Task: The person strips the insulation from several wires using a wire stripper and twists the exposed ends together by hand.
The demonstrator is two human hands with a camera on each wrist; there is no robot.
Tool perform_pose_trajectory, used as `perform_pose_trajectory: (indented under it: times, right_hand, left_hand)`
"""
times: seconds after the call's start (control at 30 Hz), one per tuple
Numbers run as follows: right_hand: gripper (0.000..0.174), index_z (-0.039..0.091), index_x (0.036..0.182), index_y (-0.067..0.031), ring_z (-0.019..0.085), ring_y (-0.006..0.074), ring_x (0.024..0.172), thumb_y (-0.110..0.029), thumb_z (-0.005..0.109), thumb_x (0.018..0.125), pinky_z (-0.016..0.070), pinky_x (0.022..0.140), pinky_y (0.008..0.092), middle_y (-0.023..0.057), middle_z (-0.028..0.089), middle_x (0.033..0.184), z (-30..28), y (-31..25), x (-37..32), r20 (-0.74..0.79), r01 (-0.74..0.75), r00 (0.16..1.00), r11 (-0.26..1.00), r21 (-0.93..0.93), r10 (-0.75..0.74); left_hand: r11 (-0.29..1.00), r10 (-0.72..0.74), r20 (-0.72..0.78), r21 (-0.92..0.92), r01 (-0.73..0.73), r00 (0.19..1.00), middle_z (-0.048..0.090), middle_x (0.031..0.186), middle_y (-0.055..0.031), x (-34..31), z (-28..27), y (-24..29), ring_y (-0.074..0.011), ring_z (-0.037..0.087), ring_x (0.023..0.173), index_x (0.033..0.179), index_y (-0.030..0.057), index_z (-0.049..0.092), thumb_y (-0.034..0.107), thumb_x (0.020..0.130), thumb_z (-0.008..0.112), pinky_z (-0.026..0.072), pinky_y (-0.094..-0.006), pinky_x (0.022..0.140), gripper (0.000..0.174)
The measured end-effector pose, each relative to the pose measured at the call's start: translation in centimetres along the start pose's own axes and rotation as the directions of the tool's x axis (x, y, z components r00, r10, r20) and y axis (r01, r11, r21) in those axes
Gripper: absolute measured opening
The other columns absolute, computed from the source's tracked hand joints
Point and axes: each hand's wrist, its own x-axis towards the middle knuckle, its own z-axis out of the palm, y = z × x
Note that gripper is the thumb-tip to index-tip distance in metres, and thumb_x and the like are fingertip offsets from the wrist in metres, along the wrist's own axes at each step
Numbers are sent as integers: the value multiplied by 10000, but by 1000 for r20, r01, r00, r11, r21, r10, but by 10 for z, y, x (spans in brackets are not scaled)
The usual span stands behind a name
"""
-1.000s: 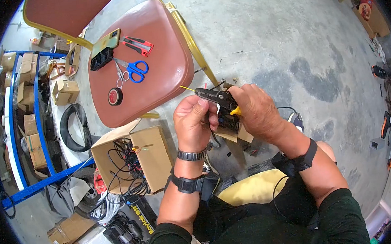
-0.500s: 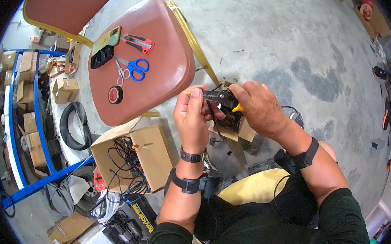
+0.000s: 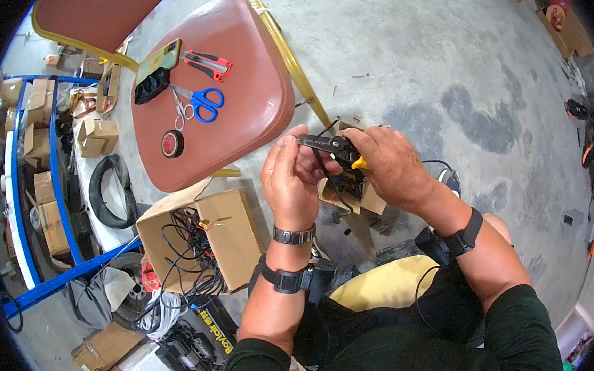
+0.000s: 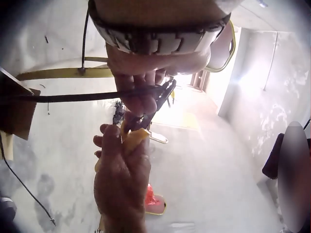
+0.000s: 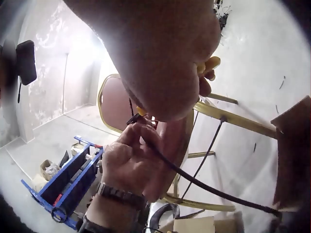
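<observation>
In the head view my right hand (image 3: pixel 397 167) grips a wire stripper (image 3: pixel 323 142) with black jaws and yellow handles (image 3: pixel 359 163), its nose pointing left. My left hand (image 3: pixel 289 186) is at that nose, thumb and fingertips close together. A black cable (image 4: pixel 73 97) runs from the left fingers across the left wrist view. The right wrist view shows the left hand pinching this cable (image 5: pixel 194 180) beside the tool's tip. The cable's end is hidden behind the fingers.
A chair seat (image 3: pixel 249 112) bears blue scissors (image 3: pixel 207 105), small scissors (image 3: pixel 184 115), a red-black cutter (image 3: pixel 209 65), a tape roll (image 3: pixel 172 144) and a phone (image 3: pixel 169 54). A carton (image 3: pixel 234 232) of tangled cables stands below, near a blue rack (image 3: pixel 74 274). Another open carton (image 3: pixel 371 199) lies beneath the hands.
A yellow wire stuck out past the stripper's nose; the left thumb and finger then moved onto it, and now it is out of sight. The right hand keeps its grip nearly in place.
</observation>
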Motion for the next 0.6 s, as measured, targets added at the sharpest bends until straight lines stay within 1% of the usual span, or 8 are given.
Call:
perform_pose_trajectory:
  times: [0.13,0.23,0.37,0.43,0.47,0.57,0.6]
  right_hand:
    - [403,522,1200,-49,577,339,847,-78,585,803,450,725,444,134,573,928,-1,-1,0,5,-22,1000,998,57,22]
    - [433,514,1184,-54,573,344,839,-117,650,778,453,719,451,137,561,907,-1,0,1,16,-23,1000,999,49,23]
    - [545,499,1164,-60,573,350,822,-191,762,705,456,707,456,141,551,894,-4,-2,1,26,-39,999,998,56,38]
    - [601,493,1153,-62,576,353,817,-223,806,665,459,698,462,142,549,893,-1,1,1,28,-33,999,999,43,32]
    - [583,494,1139,-62,579,355,809,-224,802,671,462,693,462,141,550,887,-2,0,1,39,-39,999,998,49,37]
    - [542,497,1102,-63,589,359,789,-233,795,683,469,680,459,141,553,866,-4,-2,3,58,-48,997,998,49,46]
    - [535,496,1090,-64,593,360,783,-239,795,683,471,678,456,141,554,857,-3,-2,3,57,-47,997,998,37,45]
  left_hand:
    - [998,40,7,-42,-40,999,594,773,-31,1,2,-4,-178,606,686,1134,32,547,208,1004,460,548,-392,623,236]
    - [996,59,9,-63,-59,998,582,761,-35,3,2,-6,-180,598,673,1086,41,549,192,997,466,550,-403,623,194]
    - [997,69,43,-46,-67,997,571,741,-42,5,-5,-9,-186,594,661,1027,47,559,177,979,478,555,-415,627,160]
    - [998,50,37,-37,-48,998,593,752,-55,4,-4,-8,-192,600,658,1013,50,565,147,956,496,557,-414,619,132]
    - [999,40,34,-32,-39,999,604,758,-61,4,-4,-7,-195,603,656,1006,52,568,133,945,505,558,-414,615,119]
    - [996,71,7,-60,-71,997,658,782,-143,3,-3,-8,-221,648,608,1028,0,557,84,908,534,566,-336,565,148]
    - [996,75,26,-48,-74,997,663,801,-134,3,-5,-8,-223,650,626,1020,23,562,78,908,537,565,-356,569,127]
